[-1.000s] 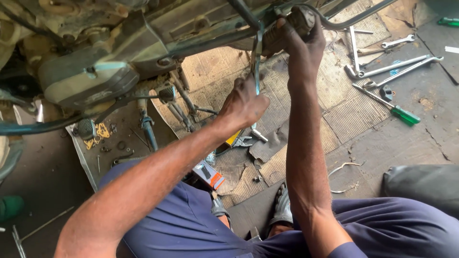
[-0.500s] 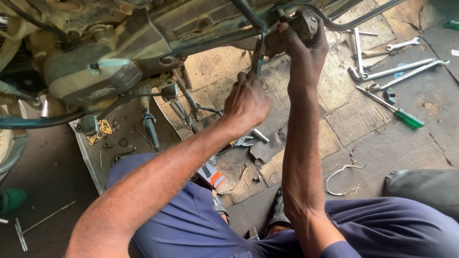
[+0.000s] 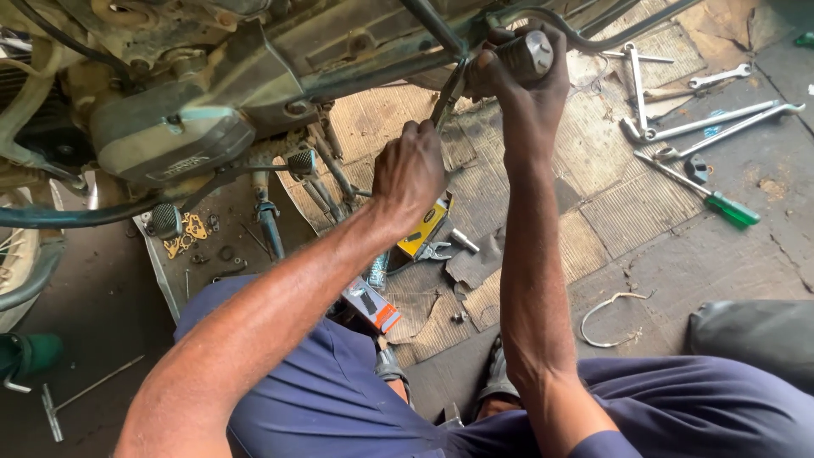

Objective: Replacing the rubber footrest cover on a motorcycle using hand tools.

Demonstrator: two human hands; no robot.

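Right hand [image 3: 517,72] wraps tight around the metal cylinder [image 3: 527,53] under the motorcycle frame [image 3: 356,42], bracing it, while left hand [image 3: 411,174] is clenched on the pliers [image 3: 447,95], whose tip meets the frame beside that cylinder; spanners [image 3: 704,119] lie near on the floor.

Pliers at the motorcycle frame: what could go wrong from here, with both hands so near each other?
1. The left hand holds the pliers close beside the right hand; a slip could pinch those fingers.
2. The right hand grips a cylindrical metal part under the frame; if it comes loose, it may drop toward the legs.
3. Wrenches and a green-handled screwdriver lie loose on the floor nearby, perhaps easy to kick.
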